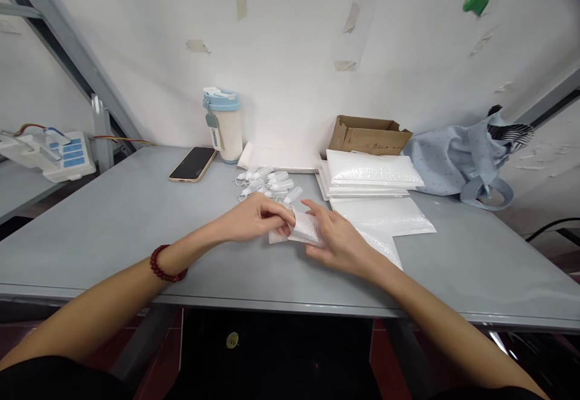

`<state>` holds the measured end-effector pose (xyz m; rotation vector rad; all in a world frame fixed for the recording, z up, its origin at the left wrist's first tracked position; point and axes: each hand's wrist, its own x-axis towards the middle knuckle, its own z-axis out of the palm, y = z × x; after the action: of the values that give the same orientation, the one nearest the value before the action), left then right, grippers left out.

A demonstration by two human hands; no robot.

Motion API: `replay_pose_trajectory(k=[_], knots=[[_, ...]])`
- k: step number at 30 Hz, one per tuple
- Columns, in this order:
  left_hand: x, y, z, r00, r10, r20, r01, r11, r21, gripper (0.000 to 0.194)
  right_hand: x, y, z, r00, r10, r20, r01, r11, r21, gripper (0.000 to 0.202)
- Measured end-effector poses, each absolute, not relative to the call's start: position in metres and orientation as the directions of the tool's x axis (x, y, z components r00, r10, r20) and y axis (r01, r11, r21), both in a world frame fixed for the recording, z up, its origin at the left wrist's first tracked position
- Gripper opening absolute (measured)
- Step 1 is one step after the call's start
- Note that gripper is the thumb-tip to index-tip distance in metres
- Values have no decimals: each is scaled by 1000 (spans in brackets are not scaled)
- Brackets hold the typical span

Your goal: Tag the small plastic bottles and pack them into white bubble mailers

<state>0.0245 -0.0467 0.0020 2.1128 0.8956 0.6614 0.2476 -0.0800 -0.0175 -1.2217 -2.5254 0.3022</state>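
— Head view; where is the pouch?
— Just above the grey table; it is small, white and bubbled; its mouth faces left.
— And the right hand?
— Curved round the pouch's right end, holding it; the fingers are bent on the far side, the thumb is on the near side.
— What of the left hand, the one with the dark red bracelet at its wrist?
— Its fingers are bent in close at the pouch's mouth; whether they pinch the edge or reach inside, I cannot tell.
— What lies about them?
— Small clear bottles in a loose heap just behind the left hand; flat white mailers in a pile behind the right; a cardboard box behind those mailers, a light blue bag to their right.
— And farther left?
— A phone, lying flat; just beside it, a cream cup with a blue lid, upright.
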Motion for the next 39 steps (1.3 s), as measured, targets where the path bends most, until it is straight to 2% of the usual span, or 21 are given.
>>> replay_pose_trajectory(k=[2, 4, 8, 12, 16, 20, 25, 31, 39], knots=[[17, -37, 3, 460, 867, 193, 455, -416, 787, 26, 251, -78, -13, -553, 820, 147, 762, 569, -310, 75], [11, -26, -2, 339, 911, 234, 558, -395, 730, 24, 256, -77, -8, -520, 847, 112, 797, 528, -293, 72], [12, -16, -20, 450, 881, 143, 646, -432, 629, 34, 263, -74, -2, -460, 884, 82, 843, 464, -271, 69], [21, -20, -27, 520, 830, 203, 600, -524, 605, 35, 265, -73, -1, -451, 889, 81, 848, 455, -272, 70], [19, -26, -13, 389, 859, 333, 546, -507, 667, 19, 265, -72, 0, -433, 899, 66, 859, 434, -272, 71], [8, -31, 9, 299, 831, 469, 462, -556, 691, 12, 265, -72, 0, -423, 904, 60, 865, 423, -270, 71], [2, -35, 19, 425, 801, 422, 413, -586, 697, 9, 265, -71, -3, -443, 891, 98, 851, 452, -268, 70], [10, -37, 9, 596, 727, 340, 454, -655, 604, 11, 263, -73, -4, -482, 867, 128, 818, 497, -290, 69], [19, -40, -1, 683, 618, 390, 377, -755, 536, 18, 257, -76, -8, -544, 822, 168, 767, 568, -298, 69]])
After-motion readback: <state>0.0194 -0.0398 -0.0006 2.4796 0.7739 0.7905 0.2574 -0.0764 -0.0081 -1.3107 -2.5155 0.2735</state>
